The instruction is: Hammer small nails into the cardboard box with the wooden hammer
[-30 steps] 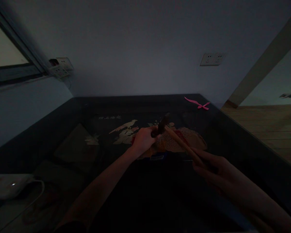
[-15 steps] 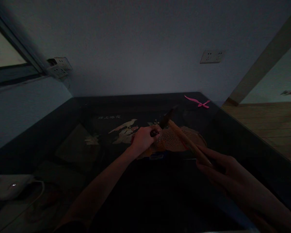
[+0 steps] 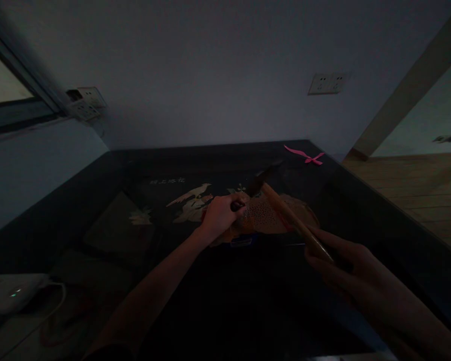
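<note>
My right hand (image 3: 348,263) is wrapped round the wooden handle of a hammer (image 3: 293,216). The dark hammer head slants across the far end of the handle, its lower end close to the fingers of my left hand (image 3: 221,213). Those left fingers are closed in a pinch; what they hold is hidden by the dim light. Under both hands lies a tan, dark-dotted piece (image 3: 261,213) with bits of red along it. Just in front of it, a small blue-edged object (image 3: 242,241) shows.
The dark glossy tabletop (image 3: 210,296) bears a bird-and-flower picture (image 3: 191,200). A pink ribbon (image 3: 313,159) lies at the back right. A white power strip (image 3: 13,293) with a cable sits at left. Wall sockets (image 3: 326,83) are behind, and a wooden floor (image 3: 409,180) lies right.
The view has shifted slightly. My right hand keeps its grip on the hammer, whose head has barely moved. My left hand stays pinched by the hammer head.
</note>
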The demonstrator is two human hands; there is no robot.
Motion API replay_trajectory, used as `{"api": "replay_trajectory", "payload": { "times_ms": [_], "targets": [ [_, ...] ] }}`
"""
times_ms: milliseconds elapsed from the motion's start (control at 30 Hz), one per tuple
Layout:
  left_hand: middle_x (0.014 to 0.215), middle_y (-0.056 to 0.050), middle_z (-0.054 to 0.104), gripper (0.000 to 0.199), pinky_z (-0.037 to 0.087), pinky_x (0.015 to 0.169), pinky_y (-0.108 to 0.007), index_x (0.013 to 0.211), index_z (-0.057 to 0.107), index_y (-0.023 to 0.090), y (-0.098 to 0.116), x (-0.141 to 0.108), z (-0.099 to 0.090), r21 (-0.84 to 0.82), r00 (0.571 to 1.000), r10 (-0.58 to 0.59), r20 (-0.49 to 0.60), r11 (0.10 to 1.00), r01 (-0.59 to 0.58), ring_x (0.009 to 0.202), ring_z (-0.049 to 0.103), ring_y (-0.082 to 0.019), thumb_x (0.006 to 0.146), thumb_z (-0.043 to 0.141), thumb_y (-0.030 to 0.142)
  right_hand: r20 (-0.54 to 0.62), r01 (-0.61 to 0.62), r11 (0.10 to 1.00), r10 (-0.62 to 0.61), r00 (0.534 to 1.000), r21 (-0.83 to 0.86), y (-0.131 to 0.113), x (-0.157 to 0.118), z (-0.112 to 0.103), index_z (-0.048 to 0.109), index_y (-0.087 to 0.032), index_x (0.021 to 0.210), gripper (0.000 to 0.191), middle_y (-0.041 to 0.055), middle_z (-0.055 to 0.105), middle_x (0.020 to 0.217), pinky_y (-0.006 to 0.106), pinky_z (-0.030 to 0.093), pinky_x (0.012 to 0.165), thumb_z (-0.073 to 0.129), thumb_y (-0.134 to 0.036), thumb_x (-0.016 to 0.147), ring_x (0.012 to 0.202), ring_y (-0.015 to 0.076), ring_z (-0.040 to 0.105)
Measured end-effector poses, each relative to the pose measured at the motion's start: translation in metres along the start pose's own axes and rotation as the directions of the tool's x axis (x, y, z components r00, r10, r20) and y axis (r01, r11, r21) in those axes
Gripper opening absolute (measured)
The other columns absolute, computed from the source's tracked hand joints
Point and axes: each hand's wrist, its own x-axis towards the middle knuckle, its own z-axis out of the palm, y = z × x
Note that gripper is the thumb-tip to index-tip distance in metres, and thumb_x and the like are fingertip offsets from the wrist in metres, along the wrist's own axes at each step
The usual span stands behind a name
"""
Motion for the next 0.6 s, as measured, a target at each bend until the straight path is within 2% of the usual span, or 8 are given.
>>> {"api": "replay_trajectory", "payload": {
  "times_ms": [167, 367, 533, 600],
  "targets": [
    [0.083, -0.003, 0.072, 0.018, 0.047, 0.066, -0.027, 0.093, 0.069, 0.021, -0.0002, -0.0004, -0.0002, 0.087, 1.000, -0.002, -0.001, 0.996, 0.002, 0.074, 0.065, -0.018, 0.078, 0.060, 0.026, 0.090, -0.006, 0.999, 0.010, 0.996, -0.050, 0.0011, 0.0057, 0.0028, 0.053, -0.015, 0.133, 0.055, -0.0036, 0.048, 0.059, 0.018, 0.029, 0.036, 0.055, -0.037, 0.083, 0.045, 0.0090, 0.036],
    [0.082, -0.003, 0.071, 0.014, 0.046, 0.067, -0.026, 0.087, 0.068, 0.020, -0.0006, -0.0006, 0.0000, 0.087, 1.000, -0.008, -0.012, 0.996, 0.009, 0.075, 0.065, -0.018, 0.078, 0.059, 0.026, 0.028, 0.001, 0.999, 0.000, 1.000, -0.035, 0.0064, 0.0037, 0.0008, 0.046, -0.018, 0.137, 0.058, -0.0041, 0.047, 0.062, 0.019, 0.031, 0.038, 0.055, -0.040, 0.084, 0.047, 0.0097, 0.039],
    [0.083, -0.003, 0.071, 0.016, 0.045, 0.065, -0.027, 0.090, 0.068, 0.021, -0.0002, -0.0012, -0.0010, 0.113, 1.000, 0.013, -0.012, 0.994, -0.012, 0.074, 0.065, -0.018, 0.078, 0.059, 0.026, 0.095, 0.005, 0.999, 0.000, 0.995, -0.050, 0.0056, 0.0072, 0.0035, 0.050, -0.016, 0.135, 0.056, -0.0020, 0.054, 0.065, 0.019, 0.035, 0.040, 0.055, -0.037, 0.083, 0.047, 0.0096, 0.042],
    [0.083, -0.002, 0.071, 0.016, 0.045, 0.065, -0.026, 0.090, 0.068, 0.021, 0.0000, -0.0015, -0.0011, 0.096, 1.000, 0.014, -0.010, 0.995, -0.013, 0.074, 0.065, -0.018, 0.078, 0.059, 0.026, 0.084, 0.015, 0.998, -0.010, 0.996, -0.068, 0.0036, 0.0070, 0.0025, 0.051, -0.017, 0.134, 0.055, -0.0009, 0.057, 0.067, 0.019, 0.037, 0.041, 0.056, -0.038, 0.083, 0.049, 0.0104, 0.045]
  ]
}}
